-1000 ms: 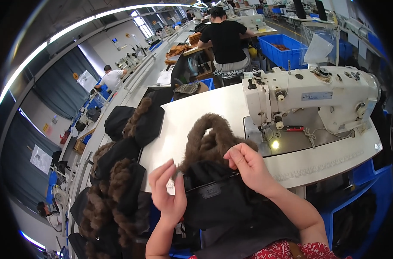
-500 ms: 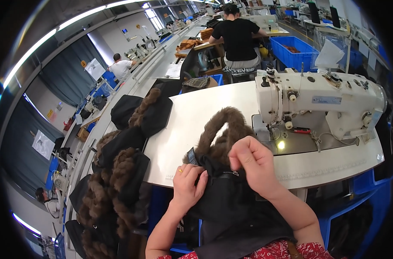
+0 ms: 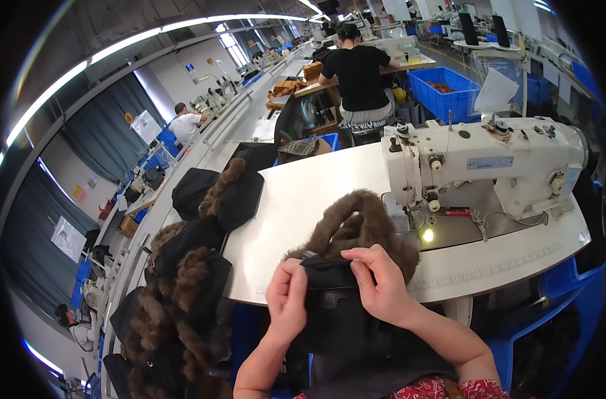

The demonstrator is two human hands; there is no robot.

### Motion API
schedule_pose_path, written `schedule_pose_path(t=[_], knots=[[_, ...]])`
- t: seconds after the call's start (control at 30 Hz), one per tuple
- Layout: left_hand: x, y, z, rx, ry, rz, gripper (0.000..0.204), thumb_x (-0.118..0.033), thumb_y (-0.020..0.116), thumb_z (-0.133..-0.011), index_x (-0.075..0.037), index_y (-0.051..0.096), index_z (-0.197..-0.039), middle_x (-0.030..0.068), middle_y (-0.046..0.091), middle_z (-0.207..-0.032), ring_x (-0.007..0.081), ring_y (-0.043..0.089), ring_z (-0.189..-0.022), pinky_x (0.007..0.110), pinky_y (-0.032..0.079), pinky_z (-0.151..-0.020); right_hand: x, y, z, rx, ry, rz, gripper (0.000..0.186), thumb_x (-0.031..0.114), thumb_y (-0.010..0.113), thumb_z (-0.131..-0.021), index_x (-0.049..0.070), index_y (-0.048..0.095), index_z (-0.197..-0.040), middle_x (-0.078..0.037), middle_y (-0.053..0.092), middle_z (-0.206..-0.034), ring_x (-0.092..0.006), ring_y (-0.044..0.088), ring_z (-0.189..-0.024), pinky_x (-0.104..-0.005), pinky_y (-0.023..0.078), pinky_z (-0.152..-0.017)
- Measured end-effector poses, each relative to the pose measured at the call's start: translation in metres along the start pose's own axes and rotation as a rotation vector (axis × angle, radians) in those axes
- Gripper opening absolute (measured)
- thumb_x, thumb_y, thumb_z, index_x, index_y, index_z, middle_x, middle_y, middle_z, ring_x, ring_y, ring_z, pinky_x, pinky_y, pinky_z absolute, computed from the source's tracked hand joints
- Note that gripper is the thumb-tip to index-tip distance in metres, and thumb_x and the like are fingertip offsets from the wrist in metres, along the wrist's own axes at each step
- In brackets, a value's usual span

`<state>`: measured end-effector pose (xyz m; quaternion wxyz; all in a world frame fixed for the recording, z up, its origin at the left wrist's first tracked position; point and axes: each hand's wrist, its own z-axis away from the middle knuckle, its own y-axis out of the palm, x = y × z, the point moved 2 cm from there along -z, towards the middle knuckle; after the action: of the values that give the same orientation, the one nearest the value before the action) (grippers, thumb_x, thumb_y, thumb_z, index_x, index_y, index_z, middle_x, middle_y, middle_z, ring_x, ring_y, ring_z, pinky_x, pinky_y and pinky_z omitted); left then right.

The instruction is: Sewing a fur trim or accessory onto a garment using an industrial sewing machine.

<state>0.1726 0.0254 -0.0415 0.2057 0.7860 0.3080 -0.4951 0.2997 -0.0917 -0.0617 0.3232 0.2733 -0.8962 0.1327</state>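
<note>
A black fabric hood (image 3: 343, 322) lies over the table's front edge and my lap. Its brown fur trim (image 3: 366, 213) loops up onto the white table top. My left hand (image 3: 287, 302) pinches the fabric's upper edge at the left, thumb against fingers. A short way to the right, my right hand (image 3: 382, 282) pinches the same edge just below the fur. Between the two hands the edge is stretched roughly level, and a zipper (image 3: 336, 288) runs across the black fabric beneath it.
A white sewing machine (image 3: 482, 159) stands on the right of the white table (image 3: 303, 186), its lamp lit. Several black pieces with brown fur (image 3: 190, 279) are heaped at the left. Ahead, a person in a black top (image 3: 358, 76) sits near a blue crate (image 3: 442, 93).
My right hand has come down from above the fabric and now pinches its edge. My left hand has turned and pinches the edge too. The fur trim has shifted rightward and lower.
</note>
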Motion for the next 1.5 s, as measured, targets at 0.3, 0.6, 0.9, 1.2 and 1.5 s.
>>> schedule_pose_path(t=[0.3,0.6,0.9,1.2,1.5], knots=[[0.035,-0.001,-0.053,0.179,-0.037,0.431,0.02,-0.021,0.053,-0.104,-0.002,0.059,-0.104,0.0037,0.065,-0.101,0.0083,0.058,-0.093,0.025,0.044,-0.087,-0.034,0.003,-0.022,0.058,-0.007,-0.089,0.033,-0.001,0.067,-0.088,0.003,0.059,-0.12,-0.011,0.063,-0.103,-0.0241,0.063,-0.087,-0.0324,0.052,-0.073],[0.055,-0.005,-0.035,0.183,-0.052,0.271,0.015,-0.012,0.058,-0.102,0.001,0.064,-0.102,-0.0024,0.063,-0.091,0.0026,0.054,-0.082,0.017,0.042,-0.077,-0.034,0.008,-0.023,0.244,-0.005,0.292,0.056,-0.005,0.068,-0.075,0.008,0.057,-0.129,-0.013,0.067,-0.103,-0.0289,0.067,-0.093,-0.0369,0.054,-0.083],[0.035,0.001,-0.024,-0.091,-0.046,-0.067,0.007,-0.004,0.068,-0.093,-0.001,0.066,-0.099,-0.001,0.064,-0.086,0.0075,0.056,-0.079,0.021,0.045,-0.074,-0.022,-0.008,-0.026,0.075,-0.175,0.126,0.042,-0.006,0.064,-0.07,0.006,0.065,-0.11,-0.008,0.066,-0.084,-0.0256,0.067,-0.07,-0.0321,0.055,-0.064],[0.003,0.032,-0.007,0.015,0.799,-0.935,0.028,-0.008,0.082,-0.073,-0.011,0.07,-0.098,-0.001,0.064,-0.088,0.018,0.058,-0.081,0.036,0.041,-0.088,-0.015,-0.022,-0.032,0.301,0.197,0.122,0.043,0.005,0.066,-0.075,0.01,0.064,-0.117,-0.009,0.067,-0.079,-0.0295,0.068,-0.073,-0.0365,0.055,-0.067],[-0.007,0.029,-0.015,0.045,0.735,-0.971,0.03,-0.001,0.077,-0.07,-0.011,0.071,-0.098,-0.0007,0.061,-0.08,0.0182,0.056,-0.075,0.036,0.041,-0.083,-0.025,-0.029,-0.009,0.466,0.252,-0.023,0.057,0.015,0.072,-0.084,0.008,0.053,-0.138,-0.012,0.062,-0.104,-0.0254,0.061,-0.093,-0.0353,0.05,-0.084]])
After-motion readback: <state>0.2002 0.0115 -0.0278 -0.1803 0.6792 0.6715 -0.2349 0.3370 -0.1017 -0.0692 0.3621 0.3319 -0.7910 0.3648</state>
